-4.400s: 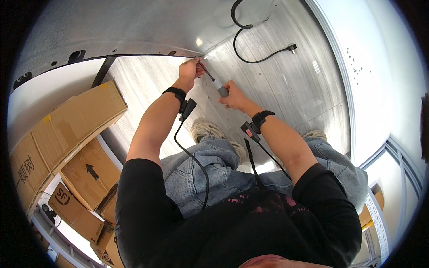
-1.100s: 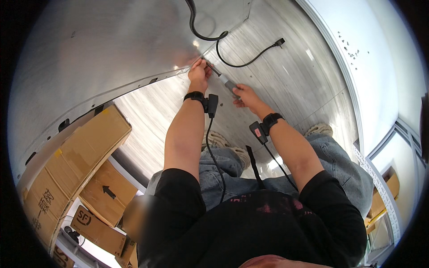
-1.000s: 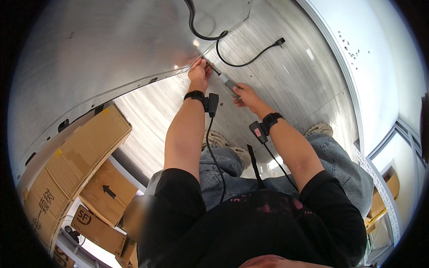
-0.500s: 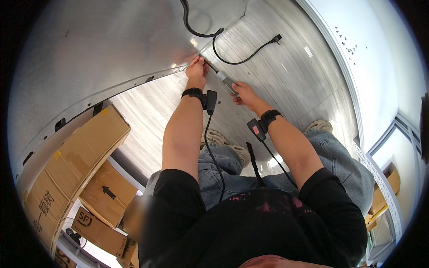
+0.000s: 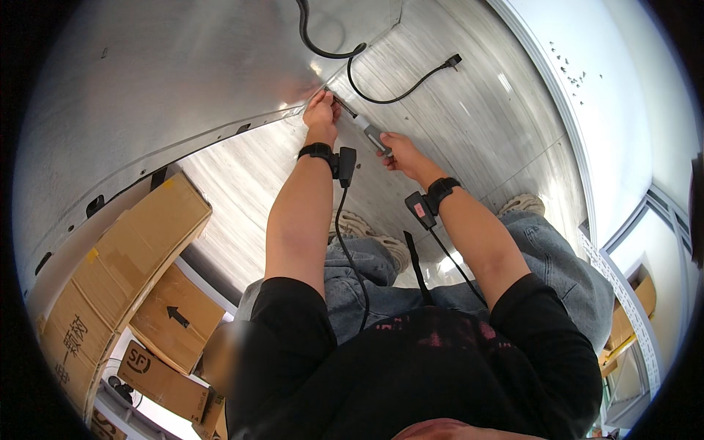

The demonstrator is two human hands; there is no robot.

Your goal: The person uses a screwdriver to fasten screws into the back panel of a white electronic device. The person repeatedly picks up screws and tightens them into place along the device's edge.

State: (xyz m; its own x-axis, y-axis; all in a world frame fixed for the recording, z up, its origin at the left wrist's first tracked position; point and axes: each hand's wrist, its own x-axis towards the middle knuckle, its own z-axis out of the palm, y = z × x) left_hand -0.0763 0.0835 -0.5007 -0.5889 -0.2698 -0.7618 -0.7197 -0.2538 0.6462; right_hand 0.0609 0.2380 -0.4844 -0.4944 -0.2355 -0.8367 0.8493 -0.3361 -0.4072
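Note:
My right hand (image 5: 398,152) is closed around the grey handle of a screwdriver (image 5: 374,136). Its light-coloured collar and long dark shaft point up and left to the lower edge of a large metal panel (image 5: 183,81). Beside the shaft's far end is my left hand (image 5: 321,114), its fingers curled in a pinch against the panel's edge. What those fingers hold, and the screwdriver's tip, are hidden or too small to make out. Both wrists wear a black strap with a small box and cable.
A black power cord (image 5: 392,100) with a plug lies on the wood-look floor (image 5: 469,110) beyond my hands. Cardboard boxes (image 5: 139,249) are stacked at the left. A white wall (image 5: 587,44) rises at the right, and my shoes (image 5: 381,246) stand close below my hands.
Both hands and the screwdriver keep nearly the same place and hold. The whole view has shifted very slightly.

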